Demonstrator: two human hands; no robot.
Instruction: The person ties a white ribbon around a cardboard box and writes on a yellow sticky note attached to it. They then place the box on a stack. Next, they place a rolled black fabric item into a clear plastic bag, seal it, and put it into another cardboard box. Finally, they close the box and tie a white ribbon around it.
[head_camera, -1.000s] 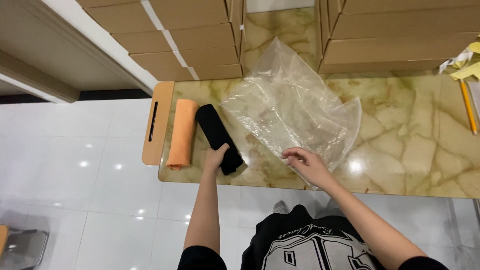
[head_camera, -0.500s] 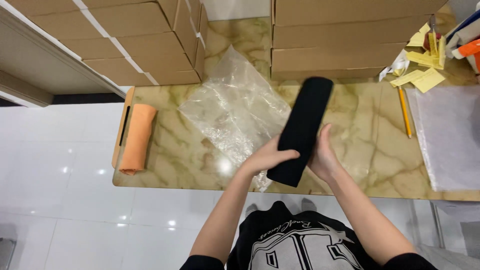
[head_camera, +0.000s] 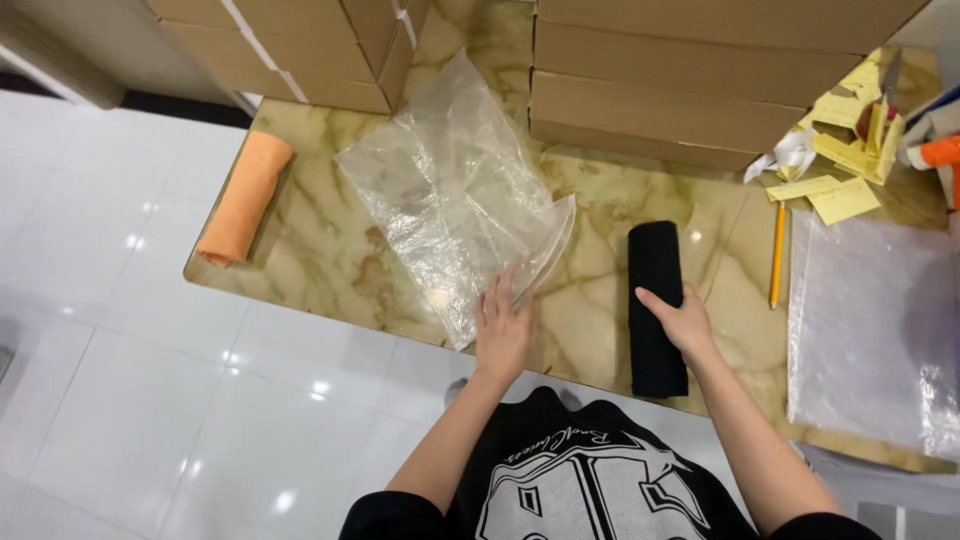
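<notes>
A black rolled cloth (head_camera: 655, 275) lies lengthwise on the marble tabletop (head_camera: 610, 215), right of centre. My right hand (head_camera: 680, 322) rests on its near half, fingers laid over it. My left hand (head_camera: 503, 333) lies flat, fingers spread, on the near corner of a clear plastic bag (head_camera: 452, 195) that is spread out in the middle of the table. An orange rolled cloth (head_camera: 244, 196) sits at the table's left edge, away from both hands.
Stacked cardboard boxes (head_camera: 700, 75) line the back of the table. A pencil (head_camera: 776, 252), yellow paper notes (head_camera: 830, 192) and a pile of clear plastic bags (head_camera: 880, 330) are at the right. White tiled floor (head_camera: 130, 360) lies to the left.
The black roll went from beside the orange roll, up in both hands, then down onto the table at the right. My left hand moved onto the plastic bag.
</notes>
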